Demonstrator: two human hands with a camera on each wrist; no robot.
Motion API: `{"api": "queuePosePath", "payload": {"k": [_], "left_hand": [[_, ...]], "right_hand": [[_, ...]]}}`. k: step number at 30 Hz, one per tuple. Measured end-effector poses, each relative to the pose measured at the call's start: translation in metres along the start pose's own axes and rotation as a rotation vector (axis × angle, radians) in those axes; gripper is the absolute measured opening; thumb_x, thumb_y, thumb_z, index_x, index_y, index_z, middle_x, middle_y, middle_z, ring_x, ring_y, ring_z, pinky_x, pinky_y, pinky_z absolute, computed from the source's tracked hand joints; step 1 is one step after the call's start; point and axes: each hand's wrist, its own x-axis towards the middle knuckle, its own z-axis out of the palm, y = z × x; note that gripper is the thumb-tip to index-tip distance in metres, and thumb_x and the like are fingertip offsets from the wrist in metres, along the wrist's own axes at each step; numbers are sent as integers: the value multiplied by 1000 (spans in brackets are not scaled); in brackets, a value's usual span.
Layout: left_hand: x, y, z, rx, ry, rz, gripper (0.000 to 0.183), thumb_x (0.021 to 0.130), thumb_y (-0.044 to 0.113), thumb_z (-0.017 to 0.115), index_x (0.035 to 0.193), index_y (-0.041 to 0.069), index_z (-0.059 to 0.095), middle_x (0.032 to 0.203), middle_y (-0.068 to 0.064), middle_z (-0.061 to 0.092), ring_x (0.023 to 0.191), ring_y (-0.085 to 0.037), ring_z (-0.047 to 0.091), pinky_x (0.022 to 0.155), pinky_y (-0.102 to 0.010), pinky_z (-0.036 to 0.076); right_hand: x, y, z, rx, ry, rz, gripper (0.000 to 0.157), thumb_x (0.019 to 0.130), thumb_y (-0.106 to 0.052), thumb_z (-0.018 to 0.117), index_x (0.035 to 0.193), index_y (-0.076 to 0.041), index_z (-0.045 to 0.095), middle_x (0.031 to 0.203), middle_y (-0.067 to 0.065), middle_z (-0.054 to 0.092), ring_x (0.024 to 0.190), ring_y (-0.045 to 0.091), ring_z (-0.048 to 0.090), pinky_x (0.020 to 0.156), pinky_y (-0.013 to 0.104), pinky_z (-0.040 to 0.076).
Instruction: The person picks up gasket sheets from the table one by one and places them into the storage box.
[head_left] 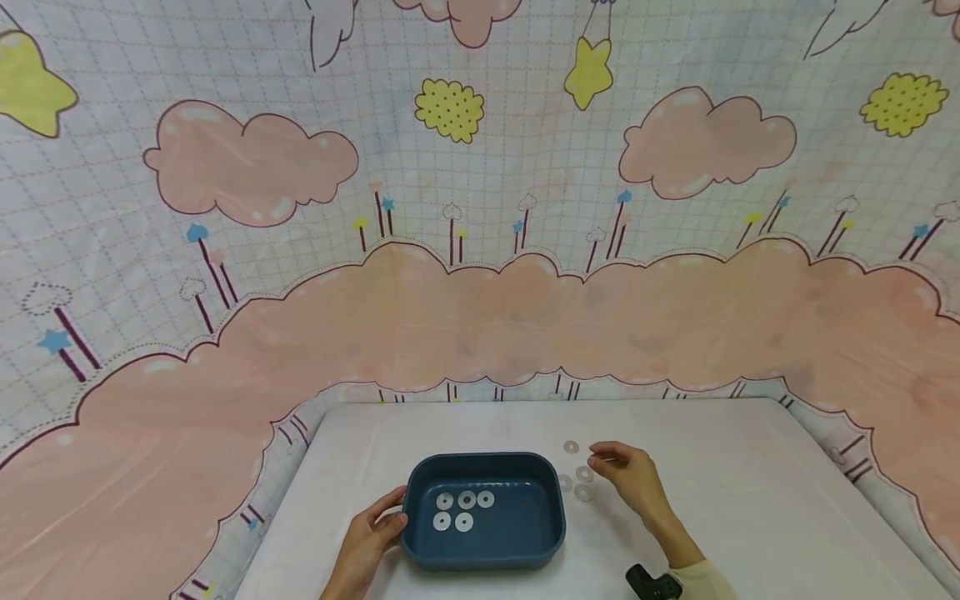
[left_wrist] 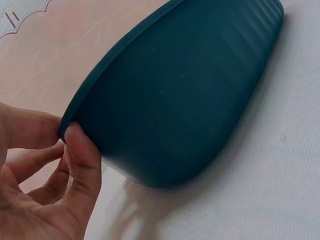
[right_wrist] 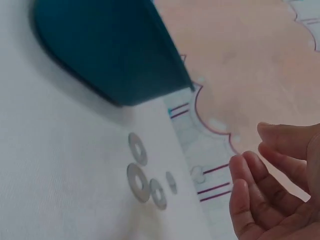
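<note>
Above the blue tray (head_left: 525, 517) a hand could drop straight in, most freely at the right, since five washers (head_left: 459, 523) lie flat toward the left. The tray's rim (left_wrist: 107, 62) stands between its inside and the four loose washers (head_left: 577, 493) near its right end; a sideways pass must rise over it. The left hand (head_left: 369, 533) pinches the left end, blocking that side. The right hand (head_left: 626, 479) obstructs reaching those loose pieces from the right, with open bench (head_left: 772, 500) beyond
</note>
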Motion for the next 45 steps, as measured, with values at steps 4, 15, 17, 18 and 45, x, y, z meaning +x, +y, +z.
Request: {"api": "queuePosePath", "payload": {"k": [4,15,17,18,45], "left_hand": [[0,0,0,1,3,2,50,95,1,58,143,-3,46,135,-21,51,103,-18,62,81,-31,56],[-1,2,0,6,-7,5,50,95,1,57,143,-4,45,138,-25,49,106,-20,63,82,-32,56],[-1,2,0,8,-10,5,50,95,1,57,143,-4,45,139,-25,49,106,-20,63,83,-32,56],[-1,2,0,9,-11,6,50,95,1,57,143,-4,45,139,-25,49,107,-20,63,83,-32,56],[-2,2,1,12,-3,2,51,95,2,58,143,-4,45,136,-22,51,105,-20,62,82,-31,56]], "right_hand": [[7,12,0,-2,-5,9,27,88,-12,71,115,-4,71,101,8,73,89,12,68,73,17,52],[21,33,7,-27,-26,43,26,87,-11,72,113,-6,73,98,7,74,89,12,66,78,19,49],[23,35,9,-48,-32,41,26,87,-11,72,113,-6,73,99,6,74,90,12,66,79,20,49],[24,37,9,-57,-32,41,25,87,-11,72,112,-7,74,99,6,74,90,13,66,79,21,49],[30,60,17,-235,-54,-34,18,79,-13,79,98,-12,79,90,2,66,78,12,50,67,25,39]]}}
